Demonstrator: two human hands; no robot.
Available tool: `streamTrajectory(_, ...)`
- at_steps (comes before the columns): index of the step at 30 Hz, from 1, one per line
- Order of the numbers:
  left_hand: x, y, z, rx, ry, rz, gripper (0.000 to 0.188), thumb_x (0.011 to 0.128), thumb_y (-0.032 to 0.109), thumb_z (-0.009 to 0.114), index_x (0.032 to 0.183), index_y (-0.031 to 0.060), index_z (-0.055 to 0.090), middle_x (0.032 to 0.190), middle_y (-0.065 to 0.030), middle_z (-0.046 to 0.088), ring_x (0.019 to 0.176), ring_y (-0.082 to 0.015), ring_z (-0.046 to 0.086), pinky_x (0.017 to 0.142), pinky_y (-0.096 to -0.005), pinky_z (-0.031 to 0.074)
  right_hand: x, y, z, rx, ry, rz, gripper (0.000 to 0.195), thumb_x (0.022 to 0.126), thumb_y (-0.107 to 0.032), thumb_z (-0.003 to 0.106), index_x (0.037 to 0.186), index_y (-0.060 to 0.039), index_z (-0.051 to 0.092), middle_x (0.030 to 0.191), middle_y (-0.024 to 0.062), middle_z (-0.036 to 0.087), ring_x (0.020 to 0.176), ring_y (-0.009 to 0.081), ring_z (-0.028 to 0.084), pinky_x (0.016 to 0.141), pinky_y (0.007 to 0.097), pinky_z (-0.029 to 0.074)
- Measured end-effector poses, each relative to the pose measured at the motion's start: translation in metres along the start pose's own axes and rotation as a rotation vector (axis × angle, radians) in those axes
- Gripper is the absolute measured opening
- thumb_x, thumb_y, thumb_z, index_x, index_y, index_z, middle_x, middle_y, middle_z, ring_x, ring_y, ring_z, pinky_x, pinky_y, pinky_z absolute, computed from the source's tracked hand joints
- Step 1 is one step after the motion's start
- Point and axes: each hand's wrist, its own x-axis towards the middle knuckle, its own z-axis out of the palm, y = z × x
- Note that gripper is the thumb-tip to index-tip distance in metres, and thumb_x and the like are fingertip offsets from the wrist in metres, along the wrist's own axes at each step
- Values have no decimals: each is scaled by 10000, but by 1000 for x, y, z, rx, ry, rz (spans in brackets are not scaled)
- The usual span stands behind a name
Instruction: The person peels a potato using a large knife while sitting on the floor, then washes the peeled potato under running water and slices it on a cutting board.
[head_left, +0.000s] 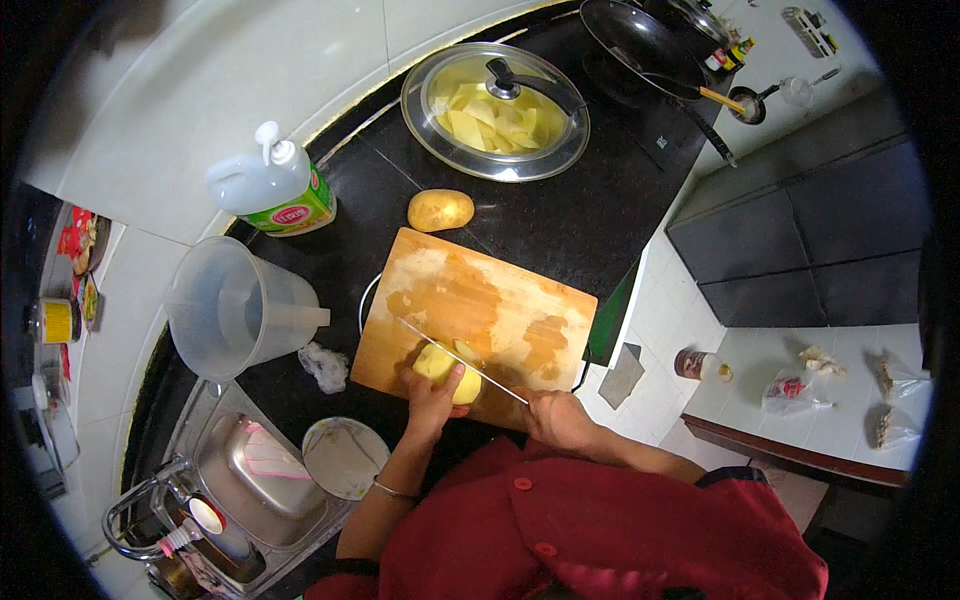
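Note:
A peeled potato (434, 364) rests near the front edge of a wooden cutting board (450, 292), gripped by my left hand (431, 397). My right hand (559, 420) is closed around the handle of a knife (480, 371). Its blade slants across the far right side of the potato, tip pointing left. A small cut piece (463, 349) lies just beyond the blade. Damp patches darken the wood. Past the board's far edge sits an unpeeled potato (441, 210). Potato slices (487, 124) show through the glass lid (512, 169) of a pan behind it.
Left of the board stand a clear plastic jug (217, 307), a detergent bottle (277, 187) and a bowl (345, 457). A steel sink (255, 480) with a faucet (112, 517) is at lower left. A wok (645, 45) occupies the far right; a bottle (701, 365) stands right.

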Motion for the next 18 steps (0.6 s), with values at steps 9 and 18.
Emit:
streamTrajectory(9,1,-2,0,15,2,9,490,825,237,646,1171,-1,394,1024,-134,537,719,-201,623,434,-303,550,30,15,32,35,23,104,261,793,-137,509,1006,10,547,667,222,605,613,366,608,571,458,488)
streamTrajectory(18,-8,17,0,-6,-89,-46,479,835,230,635,1154,-3,366,947,-121,574,686,-188,626,435,-301,551,-1,1,-5,-38,-58,25,285,771,-131,527,1020,5,555,636,212,599,594,367,606,548,446,491)
